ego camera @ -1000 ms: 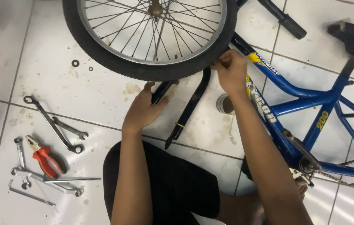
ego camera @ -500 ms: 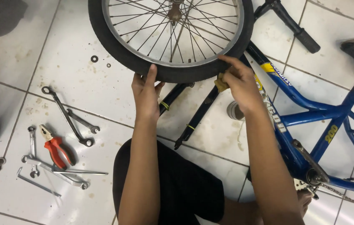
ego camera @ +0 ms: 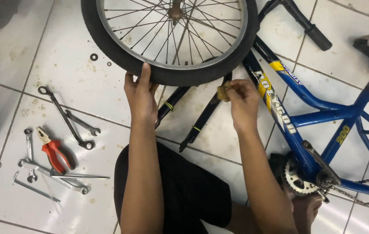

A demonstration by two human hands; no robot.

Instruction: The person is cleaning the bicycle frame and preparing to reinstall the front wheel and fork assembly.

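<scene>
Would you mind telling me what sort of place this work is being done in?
Probably an informal bike repair spot on a home or small shop floor. A blue bicycle frame lies on white floor tiles, with spanners and red-handled pliers spread loose beside it. The left hand grips a wheel.

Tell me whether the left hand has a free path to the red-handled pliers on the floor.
Probably yes: the left hand grips the tyre, and only bare tile and spanners lie between it and the pliers.
</scene>
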